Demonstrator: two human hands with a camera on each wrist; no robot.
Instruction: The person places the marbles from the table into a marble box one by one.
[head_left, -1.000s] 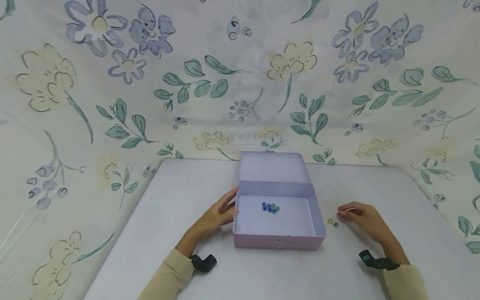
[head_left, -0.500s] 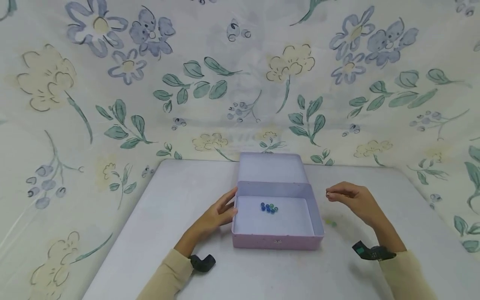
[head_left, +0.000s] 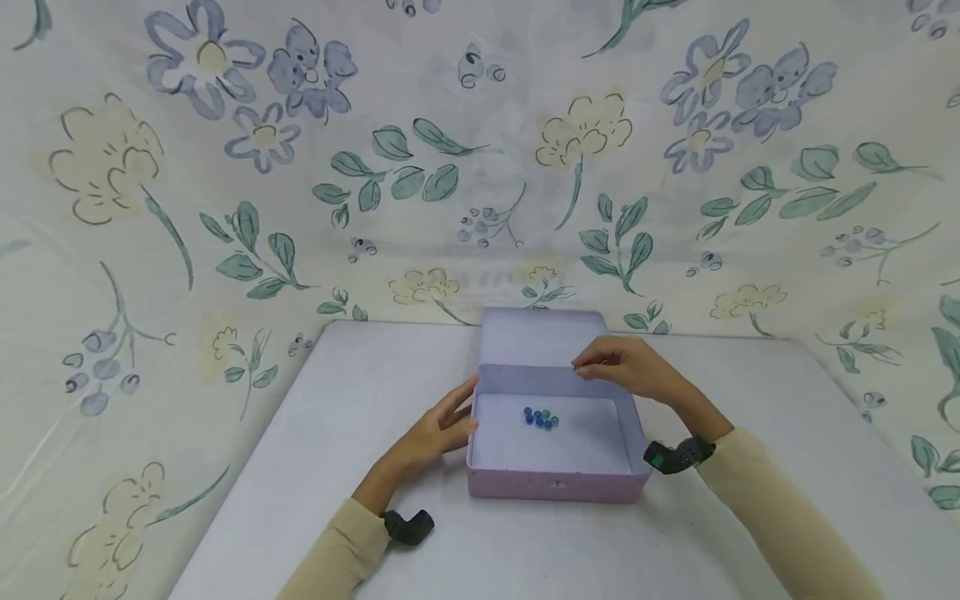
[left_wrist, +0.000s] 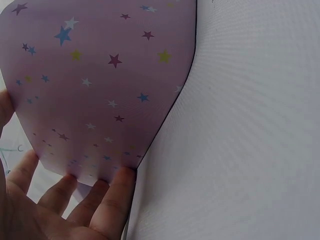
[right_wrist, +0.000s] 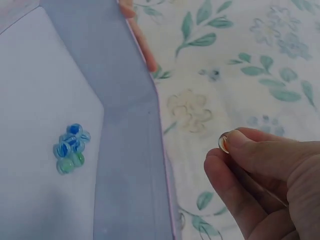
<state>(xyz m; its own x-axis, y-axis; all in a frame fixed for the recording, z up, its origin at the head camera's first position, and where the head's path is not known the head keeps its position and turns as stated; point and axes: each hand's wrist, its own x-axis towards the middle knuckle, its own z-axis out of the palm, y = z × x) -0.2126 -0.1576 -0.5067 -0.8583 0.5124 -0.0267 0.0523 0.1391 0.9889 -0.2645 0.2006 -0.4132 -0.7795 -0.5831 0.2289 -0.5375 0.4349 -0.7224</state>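
A pink-lilac hinged box (head_left: 558, 486) stands with its lid (head_left: 543, 333) tipped back. Several blue and green glass marbles (head_left: 540, 418) lie clustered on its floor. My right hand (head_left: 633, 367) is above the box's back right part, pinching a clear marble with an orange swirl (right_wrist: 224, 142) between thumb and fingertips. Straight, spread fingers of my left hand (head_left: 435, 429) touch the box's left side. In the left wrist view, those fingers (left_wrist: 117, 200) press on the star-printed wall (left_wrist: 100, 95).
The box stands on a white table (head_left: 375, 367). A flower-printed cloth (head_left: 480, 167) hangs behind and at both sides. Part of the tabletop right of the box is hidden under my right forearm (head_left: 765, 500).
My right hand has lifted the marble from the table and carried it left over the box. Two marbles right of the box are now out of sight behind my arm. My left hand stays put.
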